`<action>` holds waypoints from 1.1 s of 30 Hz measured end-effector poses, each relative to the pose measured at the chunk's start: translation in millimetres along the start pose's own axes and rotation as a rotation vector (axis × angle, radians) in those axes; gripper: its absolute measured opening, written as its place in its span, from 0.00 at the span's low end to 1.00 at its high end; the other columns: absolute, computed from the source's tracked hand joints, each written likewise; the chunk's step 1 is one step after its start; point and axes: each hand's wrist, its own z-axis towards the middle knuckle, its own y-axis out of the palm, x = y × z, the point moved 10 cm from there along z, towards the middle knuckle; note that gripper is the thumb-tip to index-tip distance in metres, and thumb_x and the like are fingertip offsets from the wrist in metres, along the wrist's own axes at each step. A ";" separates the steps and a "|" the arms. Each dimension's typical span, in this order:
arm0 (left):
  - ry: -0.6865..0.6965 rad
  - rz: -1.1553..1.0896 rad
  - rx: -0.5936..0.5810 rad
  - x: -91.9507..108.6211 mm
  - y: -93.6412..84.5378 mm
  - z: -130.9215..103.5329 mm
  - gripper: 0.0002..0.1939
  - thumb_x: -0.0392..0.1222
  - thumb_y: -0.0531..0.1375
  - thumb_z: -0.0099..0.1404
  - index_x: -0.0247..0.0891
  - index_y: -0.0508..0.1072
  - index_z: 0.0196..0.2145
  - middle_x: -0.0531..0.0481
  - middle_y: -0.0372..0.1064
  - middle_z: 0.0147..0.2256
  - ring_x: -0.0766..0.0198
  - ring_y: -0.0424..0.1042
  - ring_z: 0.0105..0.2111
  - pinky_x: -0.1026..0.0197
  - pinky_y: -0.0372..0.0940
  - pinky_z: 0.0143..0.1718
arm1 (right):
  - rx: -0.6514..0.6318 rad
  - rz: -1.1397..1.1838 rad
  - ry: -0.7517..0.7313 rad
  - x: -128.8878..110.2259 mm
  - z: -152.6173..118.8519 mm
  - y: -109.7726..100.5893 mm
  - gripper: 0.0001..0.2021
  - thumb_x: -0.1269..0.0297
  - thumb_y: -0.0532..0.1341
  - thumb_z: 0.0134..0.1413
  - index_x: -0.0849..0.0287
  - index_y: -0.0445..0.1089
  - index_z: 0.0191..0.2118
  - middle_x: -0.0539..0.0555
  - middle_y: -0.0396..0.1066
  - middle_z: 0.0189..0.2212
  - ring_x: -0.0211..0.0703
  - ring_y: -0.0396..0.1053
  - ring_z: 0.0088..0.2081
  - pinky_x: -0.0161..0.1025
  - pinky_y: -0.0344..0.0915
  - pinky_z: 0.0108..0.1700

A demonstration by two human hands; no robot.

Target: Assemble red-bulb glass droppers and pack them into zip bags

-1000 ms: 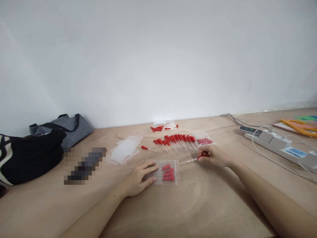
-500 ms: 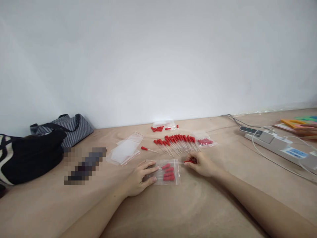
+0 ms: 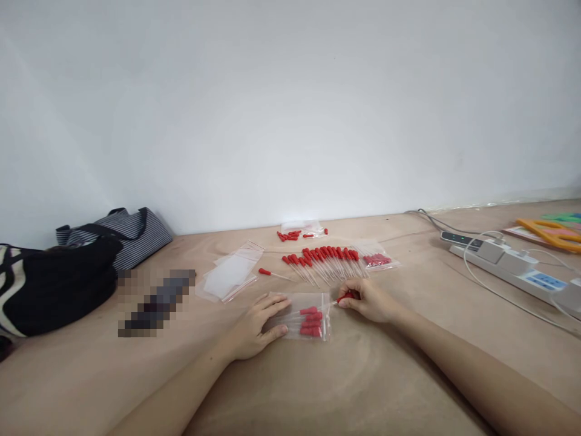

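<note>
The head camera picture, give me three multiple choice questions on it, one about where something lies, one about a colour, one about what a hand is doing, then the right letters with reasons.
1. Where does the row of loose droppers lie from the small clear bag?
A. Beyond it, toward the wall
B. Nearer the person
C. Inside the striped bag

2. What colour are the dropper bulbs?
A. Blue
B. Red
C. Green

3. What is the right hand doing?
A. Lying flat and empty
B. Gripping the power strip
C. Pinching a dropper at the bag's open edge

Answers: 1 A, the row sits farther up the table. 2 B, every bulb shows red. 3 C, fingers close on a red bulb while the left hand presses the bag down.
</note>
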 end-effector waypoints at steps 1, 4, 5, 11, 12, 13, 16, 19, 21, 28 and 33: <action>0.003 0.004 -0.002 0.0 0.3 0.0 0.23 0.50 0.51 0.62 0.44 0.58 0.54 0.48 0.53 0.56 0.56 0.52 0.55 0.48 0.47 0.56 | 0.020 0.006 0.008 0.2 0.4 -0.7 0.04 0.65 0.59 0.45 0.59 0.67 0.25 0.49 0.67 0.25 0.35 0.62 0.26 0.33 0.58 0.29; 0.012 0.015 -0.004 -0.7 1.8 0.1 0.23 0.50 0.50 0.62 0.45 0.58 0.54 0.48 0.53 0.56 0.57 0.52 0.56 0.48 0.46 0.56 | 0.108 -0.015 0.038 -0.9 1.7 -2.0 0.05 0.65 0.59 0.45 0.60 0.69 0.25 0.50 0.66 0.24 0.35 0.61 0.25 0.33 0.58 0.28; 0.015 0.016 -0.003 -0.8 2.0 0.1 0.23 0.50 0.50 0.62 0.45 0.58 0.54 0.48 0.53 0.56 0.57 0.52 0.56 0.48 0.46 0.56 | 0.135 -0.019 0.052 -0.8 2.1 -0.9 0.05 0.65 0.59 0.45 0.60 0.69 0.25 0.51 0.66 0.25 0.35 0.61 0.25 0.34 0.58 0.28; 0.018 0.011 0.011 0.4 0.6 0.5 0.24 0.50 0.50 0.62 0.44 0.57 0.54 0.48 0.54 0.55 0.56 0.52 0.55 0.48 0.47 0.56 | 0.159 0.316 0.118 10.0 7.5 25.3 0.07 0.68 0.57 0.44 0.62 0.66 0.33 0.52 0.68 0.27 0.36 0.65 0.28 0.35 0.63 0.31; 0.017 0.010 0.012 0.6 0.3 0.5 0.24 0.50 0.50 0.62 0.43 0.57 0.55 0.47 0.54 0.55 0.56 0.52 0.55 0.47 0.47 0.56 | 0.167 0.370 0.116 11.3 8.8 28.4 0.08 0.68 0.58 0.44 0.62 0.66 0.34 0.52 0.68 0.27 0.36 0.66 0.28 0.35 0.64 0.32; 0.016 0.009 0.011 0.7 0.3 0.6 0.24 0.50 0.50 0.62 0.43 0.57 0.55 0.47 0.54 0.55 0.56 0.52 0.55 0.47 0.47 0.56 | 0.185 0.408 0.115 12.8 9.9 30.0 0.08 0.68 0.58 0.43 0.62 0.65 0.34 0.52 0.68 0.27 0.36 0.66 0.28 0.35 0.64 0.32; 0.019 0.014 0.007 0.3 1.1 1.4 0.24 0.49 0.50 0.62 0.43 0.56 0.55 0.47 0.54 0.55 0.56 0.52 0.55 0.46 0.47 0.56 | 0.260 0.479 0.133 17.9 13.0 30.1 0.10 0.69 0.59 0.40 0.60 0.62 0.33 0.51 0.69 0.29 0.35 0.67 0.28 0.35 0.64 0.31; 0.033 0.018 0.019 -0.6 1.1 2.0 0.25 0.49 0.51 0.61 0.44 0.55 0.55 0.47 0.54 0.56 0.56 0.52 0.55 0.45 0.46 0.56 | 0.270 0.543 0.151 19.6 18.1 34.1 0.11 0.70 0.59 0.40 0.60 0.60 0.35 0.51 0.71 0.30 0.36 0.68 0.28 0.36 0.65 0.33; 0.044 0.017 0.030 -0.8 0.9 1.8 0.25 0.49 0.51 0.61 0.45 0.55 0.55 0.48 0.54 0.56 0.56 0.52 0.55 0.45 0.47 0.56 | 0.238 0.579 0.154 17.8 22.5 39.7 0.12 0.71 0.58 0.41 0.59 0.60 0.36 0.51 0.71 0.30 0.37 0.69 0.30 0.37 0.66 0.34; 0.063 0.042 0.051 1.4 -0.7 0.4 0.25 0.48 0.52 0.61 0.45 0.55 0.55 0.47 0.55 0.55 0.55 0.53 0.55 0.44 0.48 0.55 | 0.208 0.340 0.157 11.8 31.8 39.9 0.13 0.72 0.57 0.43 0.61 0.65 0.39 0.50 0.71 0.24 0.36 0.68 0.25 0.35 0.66 0.29; 0.069 0.057 0.036 2.3 0.1 1.3 0.25 0.48 0.52 0.61 0.44 0.56 0.55 0.46 0.54 0.55 0.55 0.53 0.55 0.44 0.48 0.55 | 0.093 0.165 0.076 2.1 40.3 42.7 0.10 0.70 0.57 0.45 0.60 0.72 0.35 0.51 0.72 0.27 0.37 0.67 0.26 0.35 0.63 0.32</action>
